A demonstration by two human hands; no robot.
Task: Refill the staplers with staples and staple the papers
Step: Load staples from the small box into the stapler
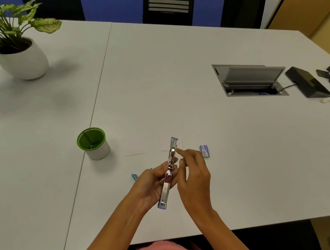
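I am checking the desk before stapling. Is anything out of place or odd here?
Nothing looks damaged or spilled. The stapler is swung open in the left hand, as refilling needs. The cable hatch in the table stands open.

The left hand (154, 182) is cupped palm-up with fingers curled in a grip. The right hand (193, 174) hovers beside it, index finger extended forward.

A white bench (175, 64) is backed by a blue wall (111, 4). Two black chairs (168, 4) are seen behind it.
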